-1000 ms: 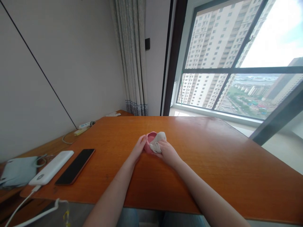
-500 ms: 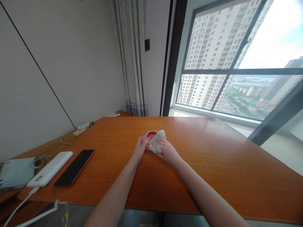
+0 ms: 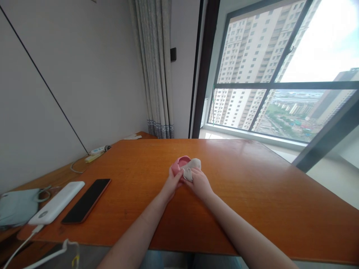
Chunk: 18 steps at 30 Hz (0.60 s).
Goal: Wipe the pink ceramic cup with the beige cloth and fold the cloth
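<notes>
My left hand (image 3: 172, 184) is closed on a small pink dish-like object (image 3: 177, 164) with a raised rim, tilted so its hollow faces up and toward me. A crumpled whitish cloth (image 3: 193, 164) is bunched in my right hand (image 3: 201, 183), with part of it lying against the near right side of the pink object. The two hands meet at the near edge of the object, over the middle of the table. My right fingertips are partly hidden by the cloth, and the exact kind of the pink object cannot be made out.
On the wooden table (image 3: 252, 209), a black phone (image 3: 86, 201) and a white power bank (image 3: 57, 201) with a cable lie at left. Beyond them are a pale grey pouch (image 3: 18, 207) and a power strip (image 3: 97, 150). A white hanger-like piece (image 3: 53, 254) shows at lower left.
The pink object has turned and shifted slightly right in my left hand, whose fingers have moved to its near side. My right hand and the cloth have moved a little right and nearer.
</notes>
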Available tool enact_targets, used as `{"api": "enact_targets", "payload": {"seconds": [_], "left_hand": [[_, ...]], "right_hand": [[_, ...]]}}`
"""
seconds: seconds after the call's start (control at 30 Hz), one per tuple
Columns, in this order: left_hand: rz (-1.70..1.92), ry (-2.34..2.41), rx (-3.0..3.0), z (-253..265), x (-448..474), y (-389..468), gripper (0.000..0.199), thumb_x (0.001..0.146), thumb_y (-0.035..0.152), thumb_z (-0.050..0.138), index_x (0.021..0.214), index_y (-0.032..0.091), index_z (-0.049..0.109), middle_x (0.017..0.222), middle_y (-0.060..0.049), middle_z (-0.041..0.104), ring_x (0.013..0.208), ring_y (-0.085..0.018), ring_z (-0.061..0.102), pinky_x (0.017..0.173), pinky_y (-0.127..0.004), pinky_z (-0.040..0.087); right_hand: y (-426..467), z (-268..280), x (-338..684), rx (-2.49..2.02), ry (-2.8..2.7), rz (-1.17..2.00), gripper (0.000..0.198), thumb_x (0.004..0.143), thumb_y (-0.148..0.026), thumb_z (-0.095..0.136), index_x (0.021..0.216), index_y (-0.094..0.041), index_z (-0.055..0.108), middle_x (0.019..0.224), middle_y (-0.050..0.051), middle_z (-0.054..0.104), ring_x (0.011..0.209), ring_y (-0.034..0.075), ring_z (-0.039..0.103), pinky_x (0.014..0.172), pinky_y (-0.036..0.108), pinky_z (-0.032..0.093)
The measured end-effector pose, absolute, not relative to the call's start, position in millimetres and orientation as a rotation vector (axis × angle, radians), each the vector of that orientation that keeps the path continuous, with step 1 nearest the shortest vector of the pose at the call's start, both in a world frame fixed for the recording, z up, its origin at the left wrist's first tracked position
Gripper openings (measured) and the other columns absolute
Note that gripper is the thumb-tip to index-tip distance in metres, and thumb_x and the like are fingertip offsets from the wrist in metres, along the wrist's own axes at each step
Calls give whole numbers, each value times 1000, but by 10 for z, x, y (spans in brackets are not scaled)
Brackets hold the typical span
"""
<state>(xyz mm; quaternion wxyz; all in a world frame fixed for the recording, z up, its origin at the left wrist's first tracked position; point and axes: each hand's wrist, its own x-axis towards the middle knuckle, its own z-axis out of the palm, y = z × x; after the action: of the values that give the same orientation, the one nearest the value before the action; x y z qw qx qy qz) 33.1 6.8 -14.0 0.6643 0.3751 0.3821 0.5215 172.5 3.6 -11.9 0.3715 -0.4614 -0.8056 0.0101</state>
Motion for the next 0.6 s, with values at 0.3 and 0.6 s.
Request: {"api": "enact_targets", "payload": {"seconds": [0.3,0.6], "left_hand": [[1440,1097,1273,-141,120,194,46,80,41,59,121,22,48,128,-8,53,122,-23,47,103,-35,35],[1202,1200,1414,-82,-166,404,37,82,49,47,95,18,62,98,-7,66,96,-22,58,90,-34,42]], "right_hand": [[7,58,1722,-937,-2267,94,15,87,-25,48,77,-20,58,77,4,60,79,18,52,75,30,43],[-92,148,1712,-860,-2347,126,3,78,-18,54,76,-20,54,78,3,56,78,17,49,75,30,42]]}}
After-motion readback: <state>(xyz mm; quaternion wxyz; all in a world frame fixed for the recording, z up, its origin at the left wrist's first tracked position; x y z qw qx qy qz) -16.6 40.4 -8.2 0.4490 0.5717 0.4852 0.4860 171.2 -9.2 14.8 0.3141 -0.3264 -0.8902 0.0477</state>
